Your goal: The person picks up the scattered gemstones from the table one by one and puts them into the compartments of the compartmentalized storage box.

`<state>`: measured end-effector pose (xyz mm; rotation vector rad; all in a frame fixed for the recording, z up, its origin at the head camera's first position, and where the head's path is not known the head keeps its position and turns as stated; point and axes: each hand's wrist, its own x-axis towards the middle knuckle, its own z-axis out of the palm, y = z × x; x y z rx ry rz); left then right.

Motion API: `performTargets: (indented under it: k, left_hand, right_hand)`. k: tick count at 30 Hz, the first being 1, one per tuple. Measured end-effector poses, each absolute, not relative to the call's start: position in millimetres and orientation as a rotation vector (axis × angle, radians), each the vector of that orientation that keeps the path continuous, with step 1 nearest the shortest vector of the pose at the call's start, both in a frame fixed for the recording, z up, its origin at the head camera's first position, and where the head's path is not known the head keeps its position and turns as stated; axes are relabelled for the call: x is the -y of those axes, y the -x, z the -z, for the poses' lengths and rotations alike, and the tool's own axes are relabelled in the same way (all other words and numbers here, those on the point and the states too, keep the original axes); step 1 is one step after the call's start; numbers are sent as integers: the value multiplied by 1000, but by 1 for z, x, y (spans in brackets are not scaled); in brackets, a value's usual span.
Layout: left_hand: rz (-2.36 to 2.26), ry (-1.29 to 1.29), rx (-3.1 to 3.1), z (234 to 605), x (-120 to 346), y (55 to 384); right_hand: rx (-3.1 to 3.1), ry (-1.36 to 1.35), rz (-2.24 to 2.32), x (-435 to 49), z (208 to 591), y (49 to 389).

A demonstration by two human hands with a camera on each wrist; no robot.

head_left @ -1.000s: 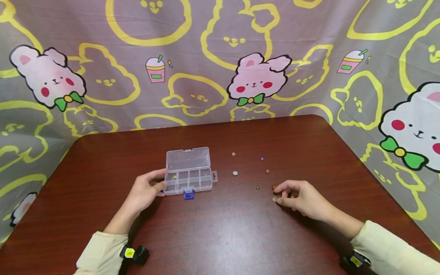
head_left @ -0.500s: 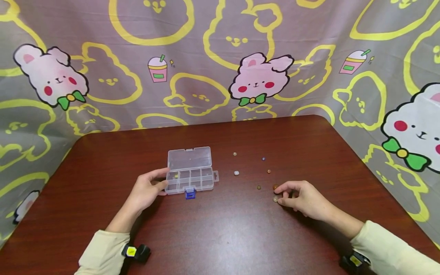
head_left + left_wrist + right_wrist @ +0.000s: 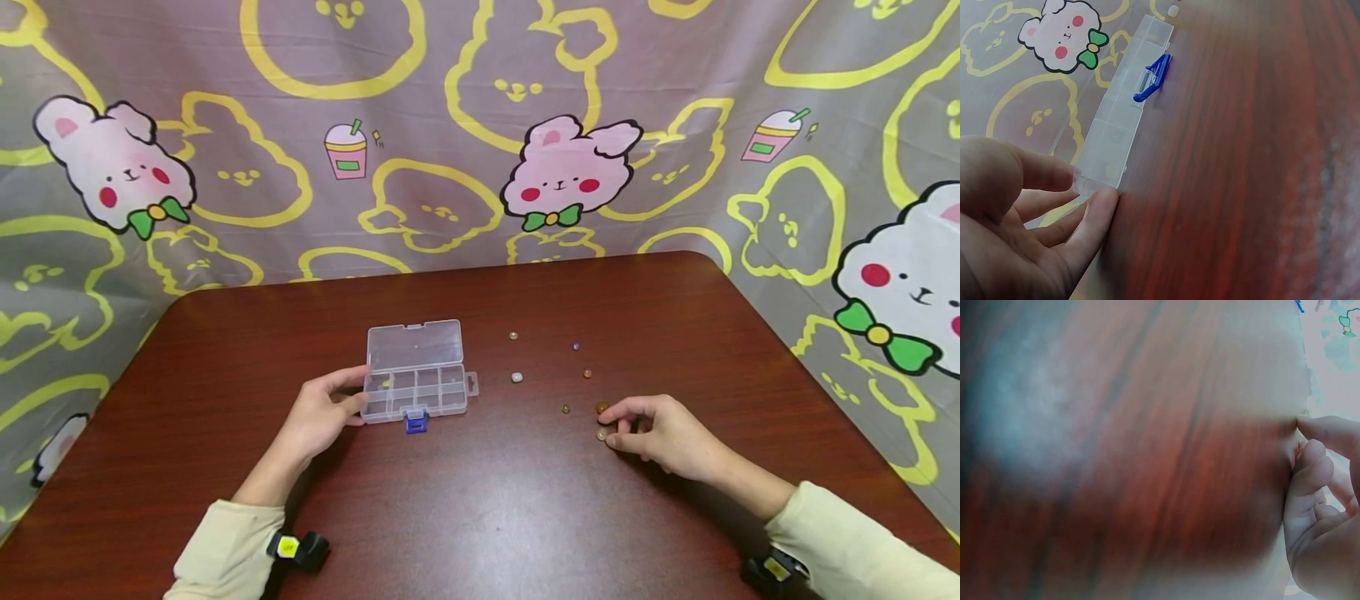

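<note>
My left hand [image 3: 326, 417] grips the left end of a clear plastic compartment box [image 3: 415, 406], its thumb at the front corner. The box's lid [image 3: 416, 346] lies back, and a blue latch [image 3: 416, 423] hangs at the front. A small yellow piece [image 3: 386, 383] sits in the back left compartment. My right hand [image 3: 667, 437] rests low over the table at the right. Its index fingertip meets an amber bead [image 3: 602, 407], and its thumb tip is at a clear bead [image 3: 602, 434]; a gap shows between the two fingertips. In the right wrist view, both beads are hard to make out.
Between box and right hand lie a white bead [image 3: 517, 377], an olive bead [image 3: 566, 409], an orange bead [image 3: 587, 374], a blue bead [image 3: 576, 347] and a pale bead [image 3: 513, 336]. A patterned curtain [image 3: 435, 192] stands behind the brown table [image 3: 480, 517].
The head view has shifted slightly, so the box and beads appear a little further right. Both hands keep the same place against the things they touch.
</note>
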<state>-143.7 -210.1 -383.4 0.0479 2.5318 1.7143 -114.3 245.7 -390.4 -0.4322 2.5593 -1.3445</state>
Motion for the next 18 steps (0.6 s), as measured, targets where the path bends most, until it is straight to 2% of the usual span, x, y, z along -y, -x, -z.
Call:
performTargets:
  k: [18]
  left_hand:
    - [-1701,-54,-2547,385,211,145]
  right_hand:
    - [-2590,442,1328,-244,392,113]
